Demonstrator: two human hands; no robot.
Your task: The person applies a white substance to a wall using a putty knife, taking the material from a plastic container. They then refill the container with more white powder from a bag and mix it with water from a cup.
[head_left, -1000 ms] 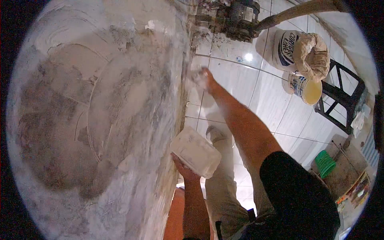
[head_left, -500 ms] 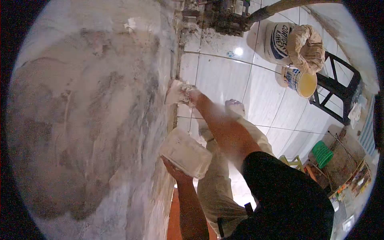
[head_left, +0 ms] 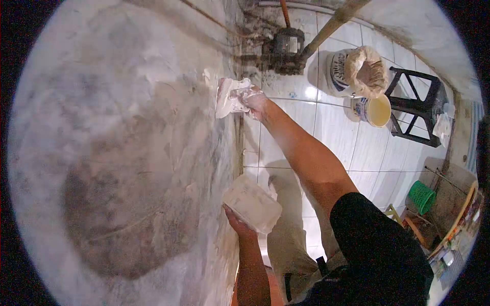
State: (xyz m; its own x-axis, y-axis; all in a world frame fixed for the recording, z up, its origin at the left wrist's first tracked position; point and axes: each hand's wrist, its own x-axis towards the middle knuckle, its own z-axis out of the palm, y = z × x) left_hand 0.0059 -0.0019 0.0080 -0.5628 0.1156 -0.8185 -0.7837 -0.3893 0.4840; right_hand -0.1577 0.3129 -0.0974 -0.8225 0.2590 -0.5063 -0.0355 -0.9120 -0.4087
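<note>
A flat scraper (head_left: pixel 224 100) coated in white paste is in my right hand (head_left: pixel 251 100), its blade against or very near the grey wall (head_left: pixel 127 153). My right fingers are closed round it and smeared with paste. Lower down, my left hand (head_left: pixel 239 222) grips the edge of a rectangular, plaster-coated container (head_left: pixel 252 204), its fingers partly hidden beneath it. A large dark damp-looking patch and streaks of paste mark the wall.
On the white tiled floor (head_left: pixel 337 127) stand a bucket (head_left: pixel 337 74) with a paper bag (head_left: pixel 366 71), a small tub of pale liquid (head_left: pixel 377 110) and a black stool (head_left: pixel 416 107). A pump (head_left: pixel 288 51) sits by the wall; a green basket (head_left: pixel 421 197) is at right.
My right hand with the scraper has moved up along the wall. The view has shifted, showing more of the pump and the upper wall. The container remains in my left hand.
</note>
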